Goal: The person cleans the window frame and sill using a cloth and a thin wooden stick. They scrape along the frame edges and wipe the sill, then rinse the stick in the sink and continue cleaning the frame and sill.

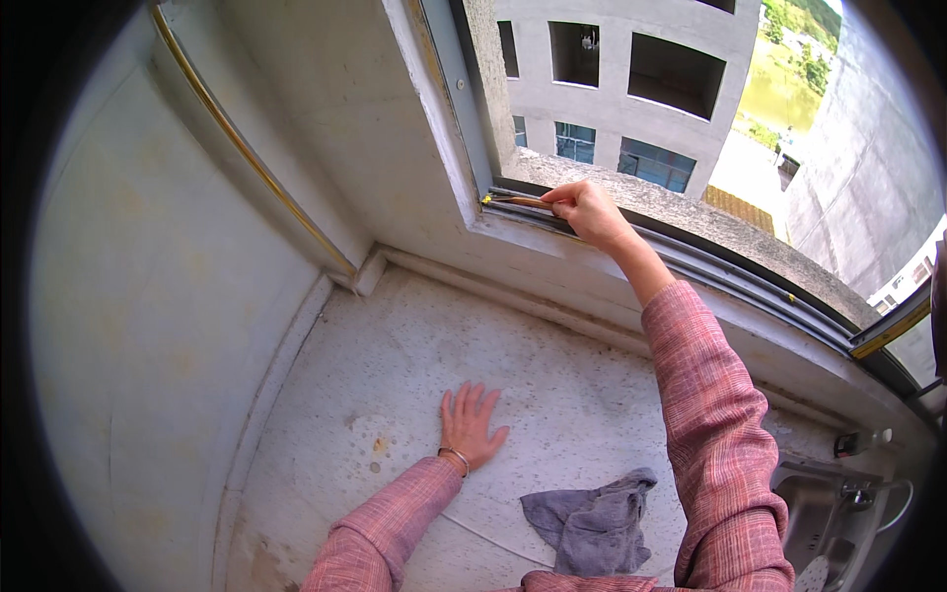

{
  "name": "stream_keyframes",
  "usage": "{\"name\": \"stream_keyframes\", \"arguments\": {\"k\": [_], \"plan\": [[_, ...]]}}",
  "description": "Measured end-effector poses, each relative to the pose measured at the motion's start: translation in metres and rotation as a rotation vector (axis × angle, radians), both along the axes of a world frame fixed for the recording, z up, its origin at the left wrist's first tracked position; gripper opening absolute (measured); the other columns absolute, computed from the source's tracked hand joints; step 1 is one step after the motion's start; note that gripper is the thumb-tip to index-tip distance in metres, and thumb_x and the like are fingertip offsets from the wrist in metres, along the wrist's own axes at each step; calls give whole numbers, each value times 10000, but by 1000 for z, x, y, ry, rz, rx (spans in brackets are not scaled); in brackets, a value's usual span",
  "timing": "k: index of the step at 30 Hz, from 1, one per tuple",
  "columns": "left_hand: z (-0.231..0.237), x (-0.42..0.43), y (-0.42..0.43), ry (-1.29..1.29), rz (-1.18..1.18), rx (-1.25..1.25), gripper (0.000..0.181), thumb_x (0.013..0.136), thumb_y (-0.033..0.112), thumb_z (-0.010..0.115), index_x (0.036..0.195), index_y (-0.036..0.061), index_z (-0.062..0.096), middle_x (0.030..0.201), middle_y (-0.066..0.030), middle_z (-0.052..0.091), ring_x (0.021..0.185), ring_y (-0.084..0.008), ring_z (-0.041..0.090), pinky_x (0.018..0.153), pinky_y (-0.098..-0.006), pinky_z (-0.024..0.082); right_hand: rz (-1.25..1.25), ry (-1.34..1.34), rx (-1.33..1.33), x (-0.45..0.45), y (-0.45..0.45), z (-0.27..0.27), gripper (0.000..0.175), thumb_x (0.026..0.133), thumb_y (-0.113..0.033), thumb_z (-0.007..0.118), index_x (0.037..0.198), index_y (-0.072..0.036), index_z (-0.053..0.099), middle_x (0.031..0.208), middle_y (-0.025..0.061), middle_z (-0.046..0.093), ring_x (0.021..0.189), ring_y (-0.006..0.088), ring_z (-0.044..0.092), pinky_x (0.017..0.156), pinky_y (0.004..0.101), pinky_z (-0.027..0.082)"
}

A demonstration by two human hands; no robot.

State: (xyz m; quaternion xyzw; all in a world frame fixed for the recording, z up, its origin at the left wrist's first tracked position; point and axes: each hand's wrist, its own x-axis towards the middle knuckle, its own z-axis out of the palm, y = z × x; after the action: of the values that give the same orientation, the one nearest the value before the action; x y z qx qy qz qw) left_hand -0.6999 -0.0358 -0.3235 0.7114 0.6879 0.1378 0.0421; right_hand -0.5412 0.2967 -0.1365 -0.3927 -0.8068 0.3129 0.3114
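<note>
My right hand pinches a slim brown tool whose exact kind I cannot tell. Its thin end points left along the window track into the corner of the frame. At that corner sits a small yellow piece; whether the tool touches it is unclear. Down on the speckled white countertop, my left hand rests palm down with fingers spread and nothing in it. A crumpled grey cloth lies on the counter to the right of that hand.
A thin white cord crosses the counter towards the cloth. At lower right are a steel sink, its faucet and a dark bottle. A raised ledge runs below the window. Outside stands a grey building.
</note>
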Motion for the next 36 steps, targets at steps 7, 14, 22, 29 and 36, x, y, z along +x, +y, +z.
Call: {"name": "stream_keyframes", "arguments": {"k": [7,14,22,29,36], "plan": [[0,-1,-1,-10,0,-16,697,798,377,658,1404,121,427,1431,-161,363,1385,-366,260,1137,-590,127,20,220,-119,14,2,-4,188,885,-102,656,1045,-57,746,847,76,709,790,143,632,757,288,505],[2,-1,-1,6,5,-13,701,793,377,669,1400,118,433,1428,-159,363,1383,-365,261,1135,-589,134,-127,64,-76,65,7,21,208,912,-95,613,1074,-62,738,845,83,705,792,156,639,771,302,512],[0,2,2,-7,9,-25,700,788,362,678,1397,115,436,1424,-161,362,1382,-371,260,1135,-589,137,-13,-197,75,33,-29,35,198,901,-91,641,1069,-84,745,909,121,718,810,198,656,762,315,519],[0,0,-1,-9,3,-20,697,791,363,666,1398,110,434,1426,-168,365,1388,-369,257,1141,-589,126,-68,-327,211,19,-43,40,199,899,-63,615,1045,-90,748,927,156,720,831,274,684,765,362,531],[4,4,3,0,-11,-8,687,785,354,665,1385,105,441,1422,-173,370,1386,-377,257,1139,-588,135,-116,-172,109,-6,-36,9,194,869,-136,637,1024,-144,753,977,147,715,961,319,670,844,408,527]]}}
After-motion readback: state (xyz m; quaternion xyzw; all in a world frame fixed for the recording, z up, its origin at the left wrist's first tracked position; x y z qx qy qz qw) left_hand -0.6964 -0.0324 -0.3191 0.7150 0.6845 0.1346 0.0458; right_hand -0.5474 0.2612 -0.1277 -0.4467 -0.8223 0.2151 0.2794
